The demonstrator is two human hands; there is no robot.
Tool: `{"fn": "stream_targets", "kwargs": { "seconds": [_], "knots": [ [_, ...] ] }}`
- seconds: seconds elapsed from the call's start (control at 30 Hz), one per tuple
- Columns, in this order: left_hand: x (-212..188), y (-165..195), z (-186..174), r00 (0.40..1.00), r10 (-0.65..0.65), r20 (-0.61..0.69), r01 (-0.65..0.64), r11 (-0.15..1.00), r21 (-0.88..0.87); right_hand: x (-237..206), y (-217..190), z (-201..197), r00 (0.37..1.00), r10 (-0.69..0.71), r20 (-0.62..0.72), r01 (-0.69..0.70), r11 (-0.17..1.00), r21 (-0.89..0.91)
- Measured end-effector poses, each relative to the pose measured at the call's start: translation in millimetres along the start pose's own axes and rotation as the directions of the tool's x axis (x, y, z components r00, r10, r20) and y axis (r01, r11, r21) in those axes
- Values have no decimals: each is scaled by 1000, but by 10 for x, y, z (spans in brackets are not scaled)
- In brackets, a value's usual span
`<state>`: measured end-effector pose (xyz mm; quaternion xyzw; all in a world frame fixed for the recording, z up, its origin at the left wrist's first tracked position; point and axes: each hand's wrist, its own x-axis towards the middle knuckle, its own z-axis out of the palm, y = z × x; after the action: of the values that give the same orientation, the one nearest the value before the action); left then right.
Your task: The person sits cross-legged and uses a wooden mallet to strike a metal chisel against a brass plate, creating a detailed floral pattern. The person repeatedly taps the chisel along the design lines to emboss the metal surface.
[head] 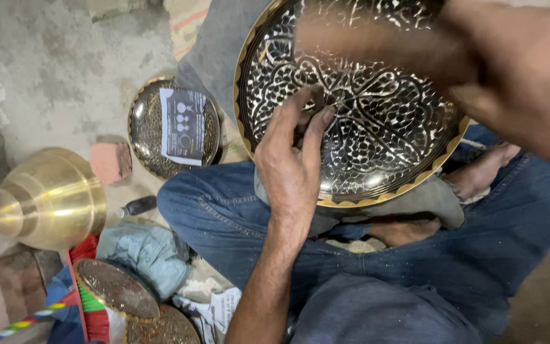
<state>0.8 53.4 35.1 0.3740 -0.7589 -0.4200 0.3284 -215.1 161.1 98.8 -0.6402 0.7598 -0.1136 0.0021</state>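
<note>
A large round metal plate [377,137] with black-and-silver engraved patterns and a gold scalloped rim rests tilted on my lap, over a grey cloth [437,200]. My left hand [291,162] lies on the plate's lower left part, fingers bent together as if pinching something small that I cannot make out. My right hand [517,76] is blurred at the plate's upper right edge; whether it holds anything is unclear.
I sit cross-legged in blue jeans [224,210] on a concrete floor. A smaller engraved plate [144,127] with a paper sheet on it lies at the left. A brass vessel [49,197], a brick piece [109,162], a small dark bottle [138,206] and two more plates [119,290] lie nearby.
</note>
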Motion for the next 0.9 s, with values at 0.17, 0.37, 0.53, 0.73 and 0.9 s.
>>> {"fn": "stream_targets", "kwargs": {
  "seconds": [0.17, 0.37, 0.53, 0.73, 0.9],
  "knots": [
    [-5, 9, -15, 999, 32, -5, -32, 999, 32, 26, -40, -51, 1000, -18, -7, 17, 994, -109],
    [-11, 30, -27, 999, 45, -6, -45, 999, -17, 3, -30, -3, 999, -10, 34, 16, 983, -181],
    [-16, 35, -39, 1000, 8, -1, -8, 998, 63, -20, -25, 1, 998, 44, 53, -42, 998, -46],
    [-5, 40, -28, 1000, 4, 7, -5, 999, 50, 27, -102, -88, 980, 118, 161, -83, 975, -207],
    [-27, 32, -24, 997, -80, -2, 80, 995, -54, 53, -62, -79, 987, 55, 150, -13, 964, -266]
  ]
}}
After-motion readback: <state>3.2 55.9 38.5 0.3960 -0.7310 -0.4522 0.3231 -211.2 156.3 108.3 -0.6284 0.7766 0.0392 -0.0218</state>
